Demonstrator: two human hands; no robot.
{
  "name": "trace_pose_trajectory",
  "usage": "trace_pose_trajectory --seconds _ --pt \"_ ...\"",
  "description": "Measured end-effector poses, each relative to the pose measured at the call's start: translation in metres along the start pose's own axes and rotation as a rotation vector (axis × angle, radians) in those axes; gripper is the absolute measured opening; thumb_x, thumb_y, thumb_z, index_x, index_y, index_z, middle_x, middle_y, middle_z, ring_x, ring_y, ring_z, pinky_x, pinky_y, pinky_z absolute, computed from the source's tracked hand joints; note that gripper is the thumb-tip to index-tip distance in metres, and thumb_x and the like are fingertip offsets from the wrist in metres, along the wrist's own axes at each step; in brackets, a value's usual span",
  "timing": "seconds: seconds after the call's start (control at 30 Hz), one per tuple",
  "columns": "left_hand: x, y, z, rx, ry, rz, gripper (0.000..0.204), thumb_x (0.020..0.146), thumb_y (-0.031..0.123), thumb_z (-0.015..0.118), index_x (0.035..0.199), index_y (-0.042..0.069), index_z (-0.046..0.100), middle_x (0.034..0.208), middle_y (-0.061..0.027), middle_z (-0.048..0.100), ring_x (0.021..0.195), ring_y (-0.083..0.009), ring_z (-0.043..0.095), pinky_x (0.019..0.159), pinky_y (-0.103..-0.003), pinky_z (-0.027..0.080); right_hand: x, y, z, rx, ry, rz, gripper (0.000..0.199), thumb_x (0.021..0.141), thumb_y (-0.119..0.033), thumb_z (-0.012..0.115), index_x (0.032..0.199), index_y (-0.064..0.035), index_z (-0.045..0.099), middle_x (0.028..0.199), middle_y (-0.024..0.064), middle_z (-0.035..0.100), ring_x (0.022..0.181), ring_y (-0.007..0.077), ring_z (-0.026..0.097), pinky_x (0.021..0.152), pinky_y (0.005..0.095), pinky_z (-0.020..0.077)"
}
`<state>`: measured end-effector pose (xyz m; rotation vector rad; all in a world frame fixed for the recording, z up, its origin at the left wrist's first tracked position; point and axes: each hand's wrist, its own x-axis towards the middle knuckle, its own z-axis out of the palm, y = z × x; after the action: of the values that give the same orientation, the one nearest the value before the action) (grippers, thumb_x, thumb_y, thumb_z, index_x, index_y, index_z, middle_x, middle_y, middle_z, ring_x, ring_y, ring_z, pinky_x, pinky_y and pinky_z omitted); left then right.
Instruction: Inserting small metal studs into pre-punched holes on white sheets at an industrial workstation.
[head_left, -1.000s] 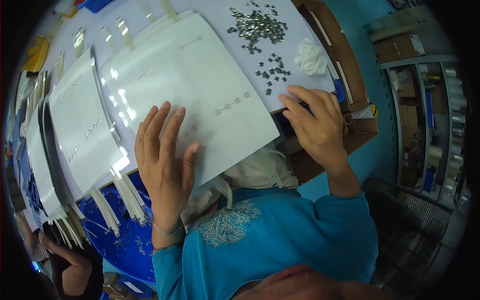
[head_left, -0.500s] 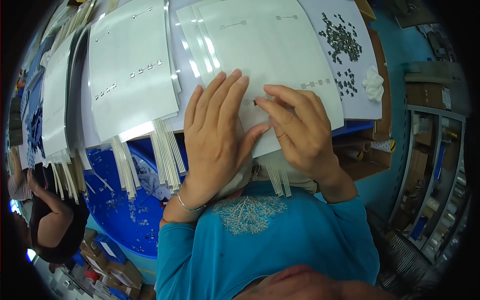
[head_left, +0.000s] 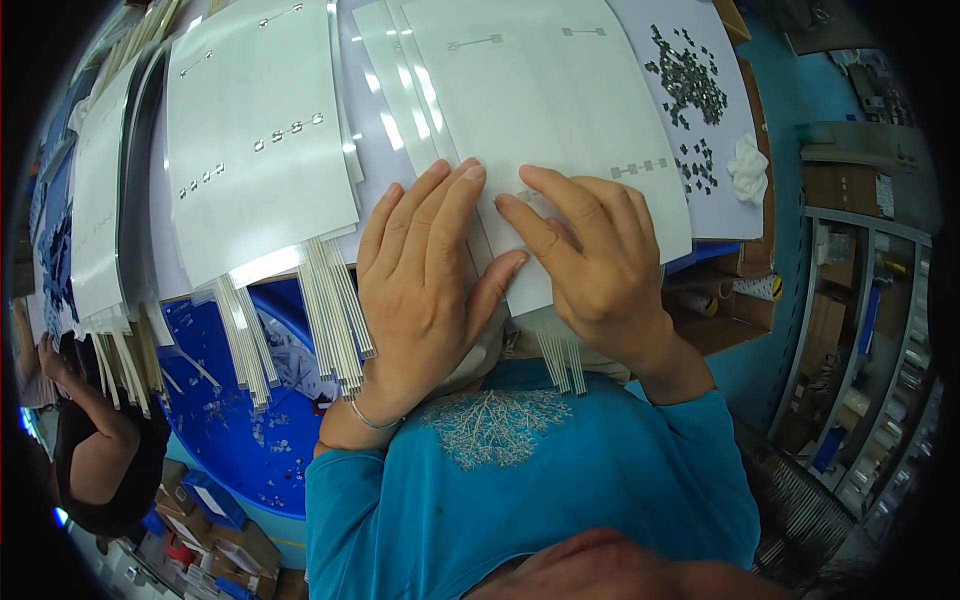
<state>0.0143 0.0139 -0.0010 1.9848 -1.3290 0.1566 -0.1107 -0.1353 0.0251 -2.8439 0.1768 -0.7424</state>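
Sheet (head_left: pixel 540 100) cut off above, right fingers (head_left: pixel 537 231) partly hiding marks (head_left: pixel 529 195)

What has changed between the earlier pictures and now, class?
The right hand moved left, from near the loose dark pieces to over the white sheet, next to the left hand. Half a second ago it held a dark piece; now I can't make that out, so release is unclear. The left hand stayed on the sheet, and the loose pieces and white wad stayed put.
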Motion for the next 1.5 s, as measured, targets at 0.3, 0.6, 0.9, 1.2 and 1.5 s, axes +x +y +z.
trace_pose_trajectory --seconds 0.3,0.6,0.9,1.2,1.5 --pt "0.0 0.0 0.0 0.018 -0.007 0.0 0.071 0.089 0.032 0.085 0.148 0.002 0.058 0.144 -0.0126 0.068 0.138 -0.0324 0.062 0.12 -0.05 0.042 0.0 0.007 -0.001 0.077 -0.028 -0.039 0.037 0.082 0.005 0.071 0.118 -0.0009 0.081 0.13 0.0128 0.071 0.101 0.0273 0.068 0.082 0.0372 0.055" --pt "0.0 0.0 -0.003 0.045 -0.03 -0.011 0.073 0.088 0.029 0.087 0.149 0.004 0.056 0.146 -0.0121 0.067 0.138 -0.0327 0.062 0.119 -0.051 0.043 0.0 0.0 0.002 0.101 0.049 0.005 0.036 0.08 0.008 0.07 0.116 0.0039 0.078 0.131 0.0167 0.07 0.099 0.0281 0.068 0.085 0.0379 0.0557" --pt "0.003 0.002 0.001 0.038 -0.014 0.015 0.073 0.087 0.029 0.088 0.148 0.003 0.058 0.145 -0.0124 0.069 0.139 -0.0331 0.062 0.119 -0.052 0.042 -0.004 0.005 0.006 0.131 0.114 0.034 0.041 0.078 0.014 0.067 0.116 0.003 0.078 0.13 0.0177 0.07 0.098 0.0277 0.069 0.08 0.0371 0.0574" --pt "-0.006 0.004 -0.003 0.162 -0.077 0.017 0.044 0.094 0.023 0.082 0.136 0.011 0.074 0.149 -0.0126 0.067 0.145 -0.0343 0.058 0.124 -0.052 0.039 -0.05 0.046 -0.036 0.179 0.347 0.333 0.026 0.092 0.01 0.072 0.118 0.0034 0.076 0.117 0.0182 0.074 0.099 0.0307 0.073 0.084 0.039 0.0598" --pt "-0.007 -0.004 -0.003 0.139 -0.076 0.09 0.04 0.096 0.022 0.08 0.134 0.011 0.074 0.15 -0.0148 0.066 0.146 -0.0364 0.057 0.124 -0.055 0.041 -0.081 0.085 -0.054 -0.139 0.31 0.446 0.022 0.095 -0.001 0.078 0.117 0.0017 0.08 0.115 0.013 0.074 0.099 0.0255 0.071 0.086 0.0345 0.0583"
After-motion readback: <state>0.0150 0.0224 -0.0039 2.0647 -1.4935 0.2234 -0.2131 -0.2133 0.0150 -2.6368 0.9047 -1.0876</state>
